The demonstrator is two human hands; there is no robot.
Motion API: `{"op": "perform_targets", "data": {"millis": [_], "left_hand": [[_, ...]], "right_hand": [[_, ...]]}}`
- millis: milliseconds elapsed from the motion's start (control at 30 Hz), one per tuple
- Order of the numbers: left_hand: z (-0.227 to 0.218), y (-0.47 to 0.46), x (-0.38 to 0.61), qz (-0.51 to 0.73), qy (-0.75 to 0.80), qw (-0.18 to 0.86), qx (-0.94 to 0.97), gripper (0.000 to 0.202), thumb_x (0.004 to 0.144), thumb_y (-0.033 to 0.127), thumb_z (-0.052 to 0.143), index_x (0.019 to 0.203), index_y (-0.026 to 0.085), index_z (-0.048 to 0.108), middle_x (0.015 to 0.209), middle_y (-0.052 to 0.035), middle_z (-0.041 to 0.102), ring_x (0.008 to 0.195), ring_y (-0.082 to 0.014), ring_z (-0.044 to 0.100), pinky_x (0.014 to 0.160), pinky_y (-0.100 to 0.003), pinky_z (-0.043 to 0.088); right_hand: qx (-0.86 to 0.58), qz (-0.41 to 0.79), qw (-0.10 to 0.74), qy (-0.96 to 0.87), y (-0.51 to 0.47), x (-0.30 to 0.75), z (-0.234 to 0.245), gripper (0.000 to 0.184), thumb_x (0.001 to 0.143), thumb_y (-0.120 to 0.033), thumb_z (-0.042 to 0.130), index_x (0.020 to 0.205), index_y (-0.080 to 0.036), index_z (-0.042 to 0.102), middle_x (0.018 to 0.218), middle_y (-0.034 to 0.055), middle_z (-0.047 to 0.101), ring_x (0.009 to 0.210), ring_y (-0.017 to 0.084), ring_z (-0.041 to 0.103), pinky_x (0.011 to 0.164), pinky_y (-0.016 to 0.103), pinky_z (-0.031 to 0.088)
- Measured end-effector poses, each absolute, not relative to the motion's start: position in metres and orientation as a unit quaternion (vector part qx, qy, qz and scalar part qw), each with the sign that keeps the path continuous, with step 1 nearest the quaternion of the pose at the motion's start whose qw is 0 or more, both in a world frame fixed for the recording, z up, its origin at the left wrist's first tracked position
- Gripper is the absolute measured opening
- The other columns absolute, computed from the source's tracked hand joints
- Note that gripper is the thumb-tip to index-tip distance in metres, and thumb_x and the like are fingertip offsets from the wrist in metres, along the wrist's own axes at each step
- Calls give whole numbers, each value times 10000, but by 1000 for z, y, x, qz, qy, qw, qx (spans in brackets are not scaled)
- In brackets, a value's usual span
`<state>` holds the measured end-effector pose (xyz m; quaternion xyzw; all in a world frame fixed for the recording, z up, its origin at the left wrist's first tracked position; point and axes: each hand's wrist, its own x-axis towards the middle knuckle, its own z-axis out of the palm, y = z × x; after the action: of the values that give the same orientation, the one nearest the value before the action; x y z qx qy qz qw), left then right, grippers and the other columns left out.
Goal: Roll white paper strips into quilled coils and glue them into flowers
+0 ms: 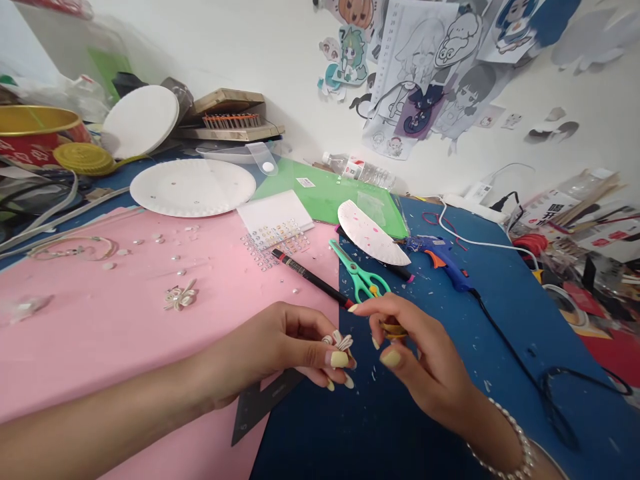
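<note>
Near the lower middle, my left hand (295,347) pinches a small white flower-like craft piece (343,341) between thumb and fingers. My right hand (425,360) is just to its right, apart from the piece, with thumb and index finger spread. Behind its fingers shows a small golden-yellow thing (394,331); whether the hand touches it I cannot tell. A similar white flower piece (181,295) lies on the pink sheet (125,347). Just beyond my hands are a black pen with red ends (315,277) and green scissors (357,270), partly hidden by my right hand.
A blue glue gun (443,260) lies at right, its black cord running toward the front. A folded white paper plate (373,233), a sheet of gems (275,243) and a large paper plate (193,188) lie behind. Under my left hand is a dark ruler-like piece (257,410).
</note>
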<state>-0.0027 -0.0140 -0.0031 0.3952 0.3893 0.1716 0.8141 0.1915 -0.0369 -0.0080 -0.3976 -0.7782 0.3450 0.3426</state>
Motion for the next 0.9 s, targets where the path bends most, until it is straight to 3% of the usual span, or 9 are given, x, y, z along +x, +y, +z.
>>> {"op": "perform_targets", "data": {"millis": [67,200,333,533,900], "left_hand": [[-1,-14,-2,184,391,815,387,53,689,157,668,684,119,630,713,-19,701,667,-124,650,588,-172,495],[2,-13,-3,208,395,815,369,46,725,156,640,696,126,622,704,-19,702,652,-116,648,565,-158,491],[2,-12,-5,212,386,818,370,34,733,150,636,719,122,649,693,-19,703,629,-88,630,602,-148,496],[1,-12,-6,201,354,826,389,59,731,145,634,685,136,670,673,-2,695,632,-87,625,604,-146,492],[4,-13,-6,178,332,837,396,78,741,143,619,695,136,682,667,10,683,618,-87,631,578,-140,484]], "right_hand": [[-416,328,358,-769,-37,193,-8,208,871,-278,395,1044,-222,496,741,-20,497,624,83,472,587,200,395],[-430,260,360,-786,-34,194,-7,129,856,-206,433,956,-214,514,736,-24,535,627,74,493,589,185,384],[-438,297,336,-779,-30,196,-4,98,850,-247,459,882,-199,539,678,-33,554,581,65,514,539,172,374],[-438,381,268,-769,-28,197,2,321,884,-329,385,674,-176,572,546,-36,517,512,61,483,497,181,334],[-394,393,280,-782,-29,195,2,312,879,-289,393,652,-173,572,563,-31,514,521,65,469,515,192,334]]}}
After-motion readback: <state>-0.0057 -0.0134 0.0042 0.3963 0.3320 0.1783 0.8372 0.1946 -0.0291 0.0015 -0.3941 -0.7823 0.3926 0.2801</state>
